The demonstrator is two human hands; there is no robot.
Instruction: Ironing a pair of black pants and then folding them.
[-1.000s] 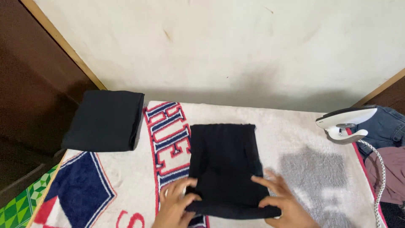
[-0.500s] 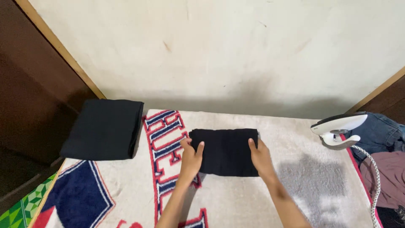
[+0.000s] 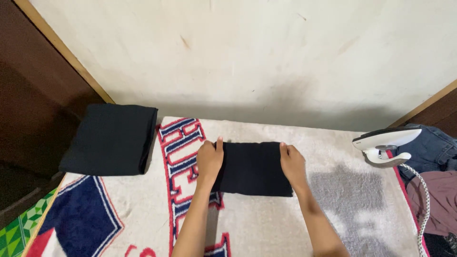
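A small folded black cloth [image 3: 252, 167] is laid flat on the patterned towel [image 3: 333, 209], and it is pressed between two flat, open hands. Its left edge is touched by the left hand [image 3: 209, 159], and its right edge by the right hand [image 3: 293, 164]. A bigger folded black cloth [image 3: 112, 139] is seen far left, and a white iron [image 3: 385, 143] at the right.

left hand [image 3: 209, 159] hides black cloth's [image 3: 252, 167] left edge | jeans [image 3: 435, 148] and maroon garment [image 3: 440, 202] cut off at right edge | cord [image 3: 421, 209] runs off bottom
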